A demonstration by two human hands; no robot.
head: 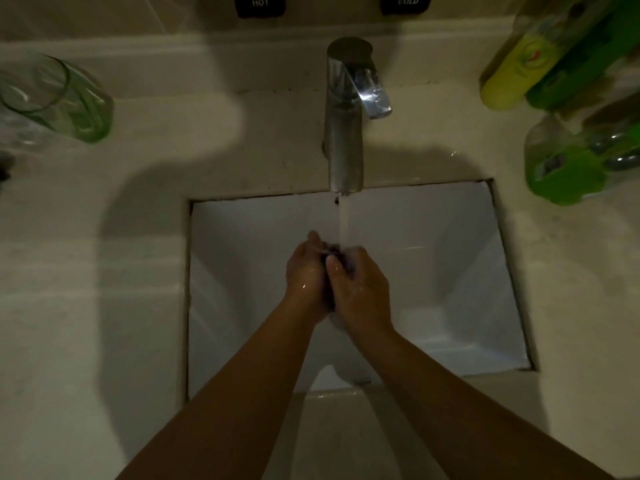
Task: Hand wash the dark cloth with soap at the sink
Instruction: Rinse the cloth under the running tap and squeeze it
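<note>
Dark fabric — the cloth [333, 251] — shows only as a small bunched patch between our two hands, directly under the running stream from the tap [344, 133]. Our left hand [304, 271] and right hand [360, 282] are pressed together, fingers curled around the cloth, above the white sink [450, 271]. Both hands glisten with water. We judge the wash to be mid-course — wetting or rinsing under way; whether soap has been applied we cannot tell. Wringing remains. Green bottles [568, 168] stand on the worktop, beyond and right of the hands.
</note>
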